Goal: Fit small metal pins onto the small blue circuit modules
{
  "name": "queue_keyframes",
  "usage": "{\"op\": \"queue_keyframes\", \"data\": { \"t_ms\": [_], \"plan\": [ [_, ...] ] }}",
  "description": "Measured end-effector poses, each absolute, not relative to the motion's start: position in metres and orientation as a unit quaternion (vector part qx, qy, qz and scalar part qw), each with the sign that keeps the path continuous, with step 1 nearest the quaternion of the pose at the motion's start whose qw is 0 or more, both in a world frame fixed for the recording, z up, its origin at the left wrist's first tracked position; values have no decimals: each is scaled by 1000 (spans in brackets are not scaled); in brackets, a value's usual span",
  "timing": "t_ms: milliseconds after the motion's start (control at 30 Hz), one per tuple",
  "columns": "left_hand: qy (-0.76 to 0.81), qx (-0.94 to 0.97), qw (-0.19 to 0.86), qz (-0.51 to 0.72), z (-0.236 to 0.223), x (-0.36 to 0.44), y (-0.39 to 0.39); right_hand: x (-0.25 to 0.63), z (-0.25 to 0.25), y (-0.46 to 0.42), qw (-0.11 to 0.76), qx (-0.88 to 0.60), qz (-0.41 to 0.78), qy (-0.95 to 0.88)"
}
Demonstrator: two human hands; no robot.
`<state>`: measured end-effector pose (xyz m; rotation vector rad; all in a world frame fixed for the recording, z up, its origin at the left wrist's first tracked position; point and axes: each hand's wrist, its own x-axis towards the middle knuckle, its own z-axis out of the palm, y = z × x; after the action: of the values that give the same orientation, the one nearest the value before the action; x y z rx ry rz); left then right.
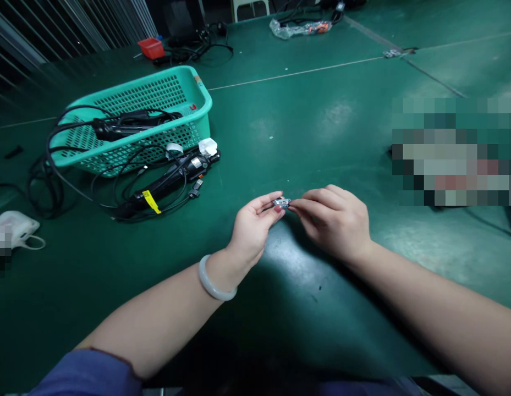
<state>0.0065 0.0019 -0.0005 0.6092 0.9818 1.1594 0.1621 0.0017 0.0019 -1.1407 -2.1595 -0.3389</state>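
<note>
One part (282,203) lies between the left hand's (249,231) thumb and fingers, gripped; the right hand (338,220) pinches its three-o'clock end. Fingers cover some of its outline. Just past nine o'clock: one black device (166,184). At ten: one basket (205,116) of tangled cables, count unclear. Past two, pixelation hides objects. Farthest, near eleven: one red box (152,48).
</note>
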Motion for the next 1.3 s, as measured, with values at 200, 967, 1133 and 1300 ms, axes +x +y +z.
{"op": "queue_keyframes", "data": {
  "t_ms": [200, 967, 1133, 1300],
  "plan": [
    [439, 264, 684, 520, 1, 7, 2, 163, 0, 1, 332, -440, -129, -824],
    [430, 187, 680, 564, 7, 0, 2, 168, -4, 8, 393, -492, -84, -772],
    [470, 152, 643, 586, 14, -26, -4, 176, -6, 12, 407, -536, -36, -739],
    [580, 168, 540, 587, 18, -86, -28, 181, -4, 14, 414, -546, -3, -729]
  ]
}}
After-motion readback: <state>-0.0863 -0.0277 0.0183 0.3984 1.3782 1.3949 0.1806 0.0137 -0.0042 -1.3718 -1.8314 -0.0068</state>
